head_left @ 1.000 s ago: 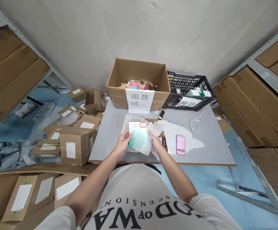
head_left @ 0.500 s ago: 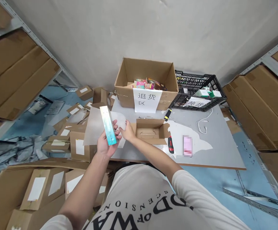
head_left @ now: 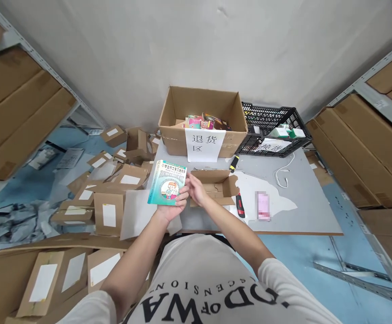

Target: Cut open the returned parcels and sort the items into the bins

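the teal book (head_left: 168, 182) is up in my left hand (head_left: 172, 208), cover facing me, held above the near left corner of the grey table (head_left: 304, 198). my left fingers are curled around its lower edge, thumb side at the bottom right corner, so that hand is closed on the book. it has a cartoon figure in a round panel and a yellow title band across the top.

my right hand (head_left: 196, 189) is just beside the book's right edge, fingers loosely spread and half open, holding nothing that i can see. it hovers over the near left flap of the small opened carton (head_left: 216, 186) lying on the table; i cannot tell whether it touches the flap or the book.

a sheet of white wrapping paper (head_left: 138, 216) hangs at the table edge below my left hand. to the right of the carton lie a red and black utility knife (head_left: 240, 204) and a pink phone (head_left: 262, 205), well apart from my hands. at the far side of the table stands a big cardboard box (head_left: 202, 117) with a paper sign on its front, and beside it a black plastic crate (head_left: 273, 130). a white cable (head_left: 283, 173) curls near the crate. labelled parcels (head_left: 108, 211) are piled on the floor to my left.
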The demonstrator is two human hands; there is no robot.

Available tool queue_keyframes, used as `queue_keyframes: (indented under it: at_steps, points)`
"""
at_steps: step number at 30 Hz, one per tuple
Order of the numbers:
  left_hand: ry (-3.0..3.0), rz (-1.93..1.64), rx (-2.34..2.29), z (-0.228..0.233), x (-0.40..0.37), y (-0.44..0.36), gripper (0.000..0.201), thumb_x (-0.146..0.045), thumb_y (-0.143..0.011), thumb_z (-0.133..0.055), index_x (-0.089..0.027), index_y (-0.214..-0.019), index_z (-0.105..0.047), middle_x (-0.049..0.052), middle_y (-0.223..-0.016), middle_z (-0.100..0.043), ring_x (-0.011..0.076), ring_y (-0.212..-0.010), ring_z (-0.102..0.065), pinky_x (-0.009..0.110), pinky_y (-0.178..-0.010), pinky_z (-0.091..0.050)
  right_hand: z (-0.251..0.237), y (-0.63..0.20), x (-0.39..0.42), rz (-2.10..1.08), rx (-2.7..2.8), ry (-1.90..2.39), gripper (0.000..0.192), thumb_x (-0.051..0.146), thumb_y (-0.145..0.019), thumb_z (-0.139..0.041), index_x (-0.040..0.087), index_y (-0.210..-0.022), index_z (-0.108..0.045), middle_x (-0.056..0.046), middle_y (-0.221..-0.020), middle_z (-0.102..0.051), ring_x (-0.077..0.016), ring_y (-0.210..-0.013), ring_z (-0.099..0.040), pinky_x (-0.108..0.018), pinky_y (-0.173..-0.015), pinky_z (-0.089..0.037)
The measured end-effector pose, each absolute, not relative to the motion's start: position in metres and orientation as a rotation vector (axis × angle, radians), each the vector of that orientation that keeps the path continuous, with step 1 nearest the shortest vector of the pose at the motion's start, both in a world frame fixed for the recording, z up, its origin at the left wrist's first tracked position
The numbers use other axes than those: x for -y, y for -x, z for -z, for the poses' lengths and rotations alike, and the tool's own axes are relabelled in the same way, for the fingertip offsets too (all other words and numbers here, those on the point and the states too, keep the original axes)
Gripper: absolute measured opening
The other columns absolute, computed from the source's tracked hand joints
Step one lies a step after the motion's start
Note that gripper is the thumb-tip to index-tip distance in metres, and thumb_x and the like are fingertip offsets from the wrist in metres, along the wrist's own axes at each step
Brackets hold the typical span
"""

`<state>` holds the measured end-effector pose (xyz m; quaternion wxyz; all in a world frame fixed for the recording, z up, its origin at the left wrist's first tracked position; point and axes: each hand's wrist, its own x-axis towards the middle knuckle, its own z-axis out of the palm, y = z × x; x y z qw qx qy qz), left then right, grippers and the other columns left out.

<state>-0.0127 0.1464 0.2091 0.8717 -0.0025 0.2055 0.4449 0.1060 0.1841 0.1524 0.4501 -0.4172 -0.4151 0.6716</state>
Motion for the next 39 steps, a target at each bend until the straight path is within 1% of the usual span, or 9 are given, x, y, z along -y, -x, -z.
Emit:
queue_keyframes:
  at_steps: [2, 5, 10, 13, 16, 24, 31, 35, 39]
  points:
    - [-0.006, -0.838, -0.426, -0.206, -0.149, 0.007, 0.03, -0.031, -0.087, -0.038, -0.012, -0.103, -0.056, -0.002, -0.065, -0.037, 0.0051, -0.043, -0.03, 0.013, -0.032, -0.025, -0.167, -0.122, -0.178, -1.809, 0.867, 0.928, 0.056, 0.07, -0.076, -0.044, 0.02, -0.1, -0.06, -0.003, -0.084, -0.066, -0.0166, -0.077, -0.064, -0.027, -0.065, -0.05]
    - [-0.039, -0.706, -0.391, -0.2, -0.152, -0.007, 0.031, -0.036, -0.086, -0.039, -0.013, -0.097, -0.058, 0.0, -0.065, -0.041, 0.0061, -0.042, -0.032, 0.014, -0.032, -0.025, -0.183, -0.144, -0.171, -1.907, 0.774, 0.91, 0.043, 0.06, -0.065, -0.067, 0.019, -0.073, -0.056, 0.004, -0.061, -0.055, -0.0089, -0.049, -0.053, -0.018, -0.043, -0.038]
    - [-0.186, -0.622, -0.393, -0.19, -0.152, -0.03, 0.038, -0.042, -0.085, -0.044, -0.011, -0.095, -0.062, 0.01, -0.074, -0.06, 0.0145, -0.058, -0.055, 0.024, -0.049, -0.045, -0.197, -0.169, -0.169, -1.854, 0.797, 0.975, 0.035, 0.049, -0.067, -0.071, 0.018, -0.071, -0.056, 0.009, -0.046, -0.045, -0.0048, -0.035, -0.036, -0.018, -0.035, -0.028]
    - [-0.262, -0.723, -0.486, -0.189, -0.151, -0.03, 0.048, -0.05, -0.084, -0.046, -0.012, -0.109, -0.061, 0.014, -0.095, -0.067, 0.0249, -0.086, -0.063, 0.038, -0.076, -0.05, -0.203, -0.191, -0.169, -1.711, 0.797, 1.022, 0.035, 0.051, -0.068, -0.069, 0.017, -0.073, -0.059, 0.004, -0.053, -0.057, -0.0075, -0.04, -0.046, -0.02, -0.041, -0.038]
    - [-0.342, -0.81, -0.532, -0.191, -0.15, -0.022, 0.061, -0.062, -0.081, -0.045, -0.013, -0.115, -0.059, 0.014, -0.109, -0.065, 0.0275, -0.099, -0.062, 0.043, -0.086, -0.046, -0.208, -0.22, -0.167, -1.564, 0.818, 1.083, 0.037, 0.051, -0.066, -0.071, 0.018, -0.081, -0.065, -0.002, -0.071, -0.069, -0.0148, -0.06, -0.062, -0.025, -0.055, -0.05]
    - [-0.742, -0.834, -0.886, -0.19, -0.144, -0.039, 0.06, -0.031, -0.06, -0.081, -0.014, -0.114, -0.062, 0.015, -0.111, -0.066, 0.0255, -0.098, -0.063, 0.038, -0.083, -0.049, -0.194, -0.263, -0.152, -1.549, 0.835, 1.201, 0.043, 0.054, -0.067, -0.069, 0.019, -0.092, -0.068, -0.004, -0.077, -0.071, -0.0191, -0.066, -0.065, -0.029, -0.053, -0.053]
    - [-0.799, -0.974, -1.042, -0.182, -0.146, -0.054, 0.05, -0.029, -0.051, -0.084, -0.012, -0.096, -0.069, 0.01, -0.09, -0.071, 0.0203, -0.08, -0.067, 0.035, -0.076, -0.052, -0.189, -0.267, -0.14, -1.618, 0.832, 1.063, 0.047, 0.052, -0.071, -0.068, 0.021, -0.106, -0.066, -0.006, -0.092, -0.071, -0.018, -0.073, -0.065, -0.028, -0.06, -0.054]
    - [-0.719, -1.007, -1.022, -0.181, -0.144, -0.054, 0.052, -0.03, -0.05, -0.085, -0.013, -0.097, -0.069, 0.011, -0.093, -0.072, 0.0221, -0.084, -0.067, 0.035, -0.075, -0.053, -0.186, -0.274, -0.13, -1.747, 0.852, 0.989, 0.056, 0.047, -0.069, -0.071, 0.023, -0.119, -0.06, -0.007, -0.103, -0.069, -0.0196, -0.079, -0.066, -0.032, -0.064, -0.055]
    - [-0.674, -0.99, -1.025, -0.185, -0.141, -0.054, 0.054, -0.03, -0.049, -0.085, -0.012, -0.098, -0.069, 0.013, -0.098, -0.071, 0.0253, -0.087, -0.067, 0.037, -0.075, -0.054, -0.178, -0.273, -0.122, -1.744, 0.888, 1.036, 0.046, 0.041, -0.071, -0.072, 0.023, -0.113, -0.064, -0.006, -0.097, -0.07, -0.0167, -0.074, -0.066, -0.029, -0.063, -0.052]
